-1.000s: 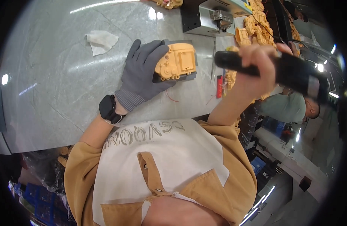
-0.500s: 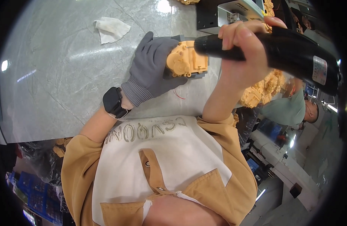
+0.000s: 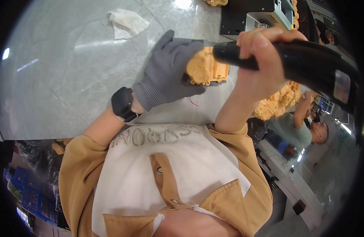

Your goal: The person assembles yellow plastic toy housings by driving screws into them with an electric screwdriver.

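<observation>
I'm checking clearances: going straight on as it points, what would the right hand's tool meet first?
Probably the orange housing held by the left hand: the black tool in the right hand points at its upper part, though depth and any contact are unclear.

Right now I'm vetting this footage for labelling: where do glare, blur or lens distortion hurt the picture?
Head view: white glare on the grey table at the top edge, a paler streak just below the white cloth; head view: the label on the black handheld tool is too blurred to read; head view: fisheye corners fall to black, and the background at right looks tilted.
</observation>
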### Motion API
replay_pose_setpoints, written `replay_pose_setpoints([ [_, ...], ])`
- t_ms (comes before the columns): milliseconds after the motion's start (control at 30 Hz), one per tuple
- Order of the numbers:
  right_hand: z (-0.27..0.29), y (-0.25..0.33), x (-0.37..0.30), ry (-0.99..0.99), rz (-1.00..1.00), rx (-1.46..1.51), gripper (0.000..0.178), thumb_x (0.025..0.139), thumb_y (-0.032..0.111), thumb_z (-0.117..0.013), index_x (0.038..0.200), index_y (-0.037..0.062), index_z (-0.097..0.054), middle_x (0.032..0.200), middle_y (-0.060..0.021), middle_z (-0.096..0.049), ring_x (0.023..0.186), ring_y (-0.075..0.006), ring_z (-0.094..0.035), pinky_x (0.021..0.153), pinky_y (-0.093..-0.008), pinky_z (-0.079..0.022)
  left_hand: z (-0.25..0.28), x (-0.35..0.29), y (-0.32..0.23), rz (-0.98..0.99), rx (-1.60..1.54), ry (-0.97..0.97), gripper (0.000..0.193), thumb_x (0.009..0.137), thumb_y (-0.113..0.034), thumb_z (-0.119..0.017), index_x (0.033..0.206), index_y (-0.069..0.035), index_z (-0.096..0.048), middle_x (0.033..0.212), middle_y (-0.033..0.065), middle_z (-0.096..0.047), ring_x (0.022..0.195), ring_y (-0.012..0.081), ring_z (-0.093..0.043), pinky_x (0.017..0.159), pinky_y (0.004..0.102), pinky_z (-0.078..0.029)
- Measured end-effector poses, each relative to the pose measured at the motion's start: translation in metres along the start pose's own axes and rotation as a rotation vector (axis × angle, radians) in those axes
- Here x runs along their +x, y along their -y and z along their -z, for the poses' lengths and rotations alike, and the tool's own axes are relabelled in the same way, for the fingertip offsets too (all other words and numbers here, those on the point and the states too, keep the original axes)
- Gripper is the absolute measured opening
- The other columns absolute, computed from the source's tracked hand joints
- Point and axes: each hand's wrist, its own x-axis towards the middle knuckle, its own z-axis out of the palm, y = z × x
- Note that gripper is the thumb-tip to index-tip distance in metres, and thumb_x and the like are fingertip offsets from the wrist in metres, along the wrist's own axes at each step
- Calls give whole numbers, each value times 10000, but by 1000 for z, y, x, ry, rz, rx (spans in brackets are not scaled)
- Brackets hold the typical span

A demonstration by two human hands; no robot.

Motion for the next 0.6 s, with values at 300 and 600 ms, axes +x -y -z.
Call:
replay_pose_setpoints([
  [300,20,7,-60,-478,33,170,378,712,-13,-543,1063,48,-416,628,-13,-488,505,-108,-451,568,-273,-429,-7,-2,-13,336,-172,-43,802,632,-321,-756,1261,-13,-366,1073,152,-559,956,336,-547,997,440,-312],
  [600,92,48,-110,-544,183,331,434,717,116,-472,1141,88,-386,596,-9,-355,504,-133,-402,592,-312,-379,129,-116,-48,512,-820,-575,508,837,-184,-567,1246,48,-374,915,133,-571,630,170,-585,487,194,-472],
])
